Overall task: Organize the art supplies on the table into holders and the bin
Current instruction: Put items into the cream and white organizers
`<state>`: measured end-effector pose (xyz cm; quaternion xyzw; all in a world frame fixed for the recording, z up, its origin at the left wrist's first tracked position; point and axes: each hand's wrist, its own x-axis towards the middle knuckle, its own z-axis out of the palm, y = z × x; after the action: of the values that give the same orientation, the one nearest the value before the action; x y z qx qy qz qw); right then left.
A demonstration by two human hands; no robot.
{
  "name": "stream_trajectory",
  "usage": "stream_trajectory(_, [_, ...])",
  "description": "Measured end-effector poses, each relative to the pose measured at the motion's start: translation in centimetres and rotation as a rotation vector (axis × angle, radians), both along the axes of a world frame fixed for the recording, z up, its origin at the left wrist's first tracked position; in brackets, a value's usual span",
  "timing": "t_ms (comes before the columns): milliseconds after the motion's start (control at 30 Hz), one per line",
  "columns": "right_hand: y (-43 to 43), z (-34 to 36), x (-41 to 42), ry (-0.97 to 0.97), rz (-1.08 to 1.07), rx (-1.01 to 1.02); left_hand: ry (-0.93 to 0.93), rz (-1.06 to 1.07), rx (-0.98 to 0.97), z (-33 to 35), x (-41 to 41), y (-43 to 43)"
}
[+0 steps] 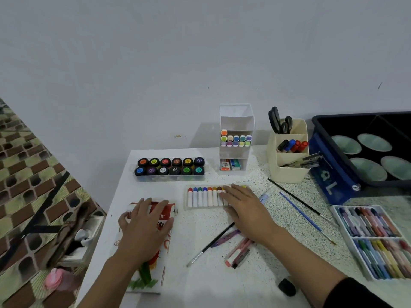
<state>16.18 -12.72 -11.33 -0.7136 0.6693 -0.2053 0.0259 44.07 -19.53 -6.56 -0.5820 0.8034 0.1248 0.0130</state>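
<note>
Fingers of the left hand (144, 221) lie spread and flat on a printed pastel box (164, 243) near the table's (200, 285) left edge. The right hand (243, 206) rests its straight, close-set fingers on the right end of a tray of paint sticks (200, 196). Just right of those fingertips lies a white tube (265, 195), then two thin brushes (295, 200). Pink pens (239, 252) and a black-handled brush (213, 241) crowd the right wrist. Beyond the fingertips stand paint pots (169, 168), a marker tower (235, 138), a cream holder (289, 172) and a blue bin (329, 174).
</note>
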Motion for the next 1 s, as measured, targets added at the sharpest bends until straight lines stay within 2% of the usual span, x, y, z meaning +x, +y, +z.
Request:
stream_trajectory(167, [1.0,0.6,-1.2,-0.107,0.037,0.013,0.075,-0.037,-0.051,0.5,-2.6,-0.2])
stream_trajectory(233, [1.6,1.8,-1.4,-0.246,0.025,0.0,0.128,-0.091,-0.058,0.6,-3.8,-0.2])
stream_trajectory(300, [2.2,3.2,-1.7,-0.408,-0.075,-0.059,0.221,-0.168,-0.055,0.6,-4.9,-0.1])
stream_trajectory(433, [4.7,5.4,-3.2,-0.641,-0.2,-0.102,0.402,-0.425,0.019,1.3,-7.3,1.0])
stream_trajectory(667, [10.1,4.1,-6.0,-0.266,-0.058,0.123,0.322,-0.643,0.095,0.4,-10.4,3.3])
stream_trajectory(833, [10.6,3.2,-4.7,-0.17,0.015,0.12,0.279,-0.642,0.039,-0.3,-11.0,3.9])
stream_trajectory(1000, [10.1,3.2,-3.1,-0.042,0.087,0.129,0.311,-0.577,0.055,-0.3,-11.2,3.6])
